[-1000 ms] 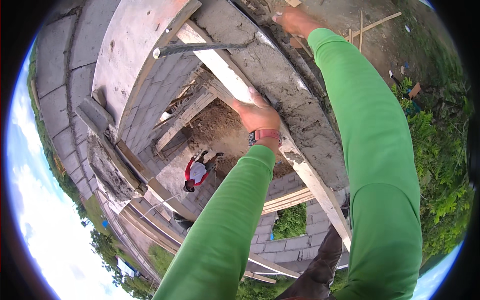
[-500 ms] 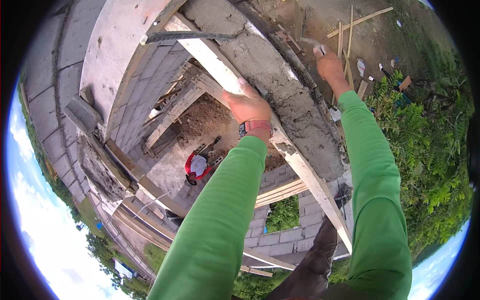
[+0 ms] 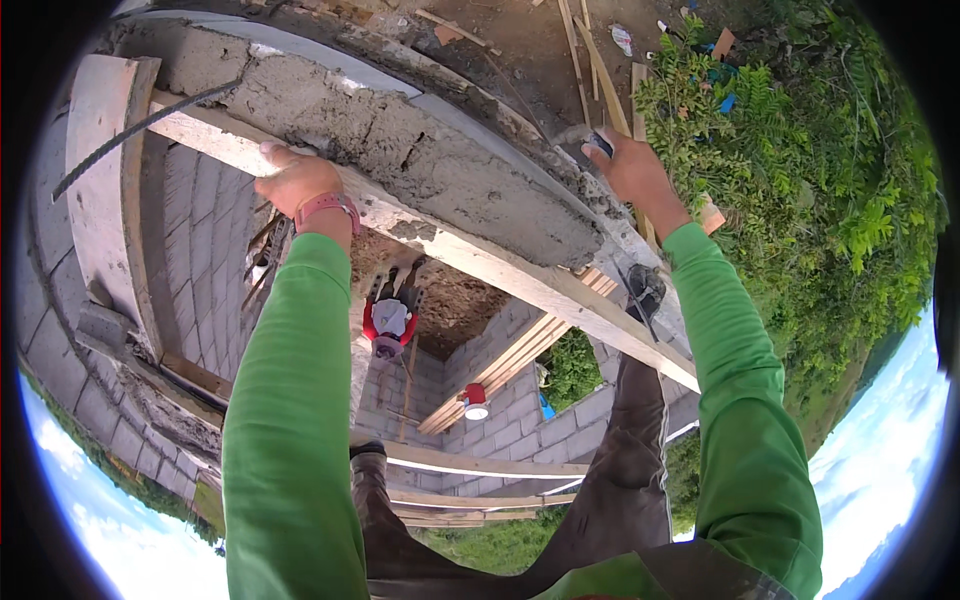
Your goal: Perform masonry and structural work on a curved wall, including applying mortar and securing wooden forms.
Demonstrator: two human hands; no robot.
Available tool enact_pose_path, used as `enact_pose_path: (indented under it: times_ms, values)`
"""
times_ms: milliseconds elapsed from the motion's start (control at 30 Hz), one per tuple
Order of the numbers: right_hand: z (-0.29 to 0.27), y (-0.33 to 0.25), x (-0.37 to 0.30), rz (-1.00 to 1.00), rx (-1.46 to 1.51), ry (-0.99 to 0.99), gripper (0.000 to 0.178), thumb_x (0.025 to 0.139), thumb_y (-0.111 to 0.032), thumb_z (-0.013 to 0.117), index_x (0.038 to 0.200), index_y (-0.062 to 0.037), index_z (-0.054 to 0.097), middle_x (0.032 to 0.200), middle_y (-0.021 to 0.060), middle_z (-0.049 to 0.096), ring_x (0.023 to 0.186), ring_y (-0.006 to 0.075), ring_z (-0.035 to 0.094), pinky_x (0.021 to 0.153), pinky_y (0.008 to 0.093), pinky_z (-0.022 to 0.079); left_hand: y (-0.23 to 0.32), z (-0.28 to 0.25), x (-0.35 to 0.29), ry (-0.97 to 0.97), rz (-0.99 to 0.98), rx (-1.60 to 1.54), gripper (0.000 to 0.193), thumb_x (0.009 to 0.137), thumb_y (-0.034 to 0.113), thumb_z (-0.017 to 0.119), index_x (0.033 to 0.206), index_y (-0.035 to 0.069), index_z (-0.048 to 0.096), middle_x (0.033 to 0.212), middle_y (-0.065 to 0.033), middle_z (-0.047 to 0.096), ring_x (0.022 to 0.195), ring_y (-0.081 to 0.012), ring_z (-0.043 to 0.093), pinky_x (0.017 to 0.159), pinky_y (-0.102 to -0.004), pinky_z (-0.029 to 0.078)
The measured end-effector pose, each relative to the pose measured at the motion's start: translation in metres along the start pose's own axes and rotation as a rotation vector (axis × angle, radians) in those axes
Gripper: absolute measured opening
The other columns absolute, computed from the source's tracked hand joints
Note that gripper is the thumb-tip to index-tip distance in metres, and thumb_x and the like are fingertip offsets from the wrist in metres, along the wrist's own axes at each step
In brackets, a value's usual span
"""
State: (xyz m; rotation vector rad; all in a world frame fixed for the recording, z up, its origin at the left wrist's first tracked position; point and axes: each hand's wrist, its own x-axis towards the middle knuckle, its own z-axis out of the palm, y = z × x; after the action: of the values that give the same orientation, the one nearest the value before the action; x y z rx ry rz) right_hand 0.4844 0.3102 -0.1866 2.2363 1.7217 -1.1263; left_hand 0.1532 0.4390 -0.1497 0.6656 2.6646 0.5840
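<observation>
Head view — concrete laid, top yet unsmoothed: fingers of my left hand clasp the board, my right hand pinches a tool.

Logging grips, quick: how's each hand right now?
Left hand: closed on the board.
Right hand: closed on a tool, kind unclear.

The right hand is partly hiding a dark object. The left hand is covering some of the timber.
</observation>
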Motion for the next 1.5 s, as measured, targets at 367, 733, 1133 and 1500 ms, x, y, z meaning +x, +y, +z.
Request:
enact_pose_path:
  times_ms: [367, 733, 1133, 1500]
  values:
    - [-0.004, 0.038, -0.228, 0.431, 0.615, 0.101, 0.035, 0.087, -0.032, 0.056, 0.102, 0.0003, 0.050, 0.066, 0.0119, 0.054, 0.057, 0.0247, 0.053, 0.052, 0.0333, 0.044, 0.007, -0.010, -0.015, -0.045, -0.018, -0.060, 0.067, 0.090, 0.049, 0.037, 0.122, -0.009, 0.037, 0.119, -0.0287, 0.049, 0.106, -0.0391, 0.053, 0.089, -0.0433, 0.043]
    - [0.095, -0.077, -0.421, 0.390, 0.726, -0.076, 0.033, 0.076, -0.024, 0.066, 0.093, -0.0005, 0.051, 0.059, 0.0133, 0.055, 0.052, 0.0252, 0.057, 0.051, 0.0351, 0.046, -0.016, -0.001, 0.059, -0.099, 0.114, 0.058, 0.060, 0.090, 0.047, 0.040, 0.119, -0.006, 0.044, 0.121, -0.0243, 0.050, 0.114, -0.0343, 0.049, 0.094, -0.0389, 0.038]
    - [0.149, -0.041, -0.429, 0.284, 0.075, -0.720, 0.054, 0.072, -0.029, 0.064, 0.114, 0.0040, 0.051, 0.098, 0.0239, 0.060, 0.094, 0.0367, 0.058, 0.082, 0.0418, 0.046, -0.262, -0.336, -0.098, -1.023, 0.303, 0.343, 0.054, 0.086, 0.038, 0.057, 0.116, -0.006, 0.050, 0.106, -0.0262, 0.058, 0.101, -0.0343, 0.057, 0.085, -0.0374, 0.045]
    - [0.104, -0.068, -0.413, 0.177, -0.068, -0.685, 0.044, 0.075, -0.026, 0.062, 0.105, 0.0035, 0.050, 0.088, 0.0250, 0.061, 0.088, 0.0402, 0.059, 0.079, 0.0455, 0.046, -0.316, -0.374, -0.170, -1.155, 0.495, 0.183, 0.054, 0.085, 0.038, 0.058, 0.117, -0.004, 0.049, 0.099, -0.0240, 0.060, 0.088, -0.0370, 0.060, 0.077, -0.0403, 0.048]
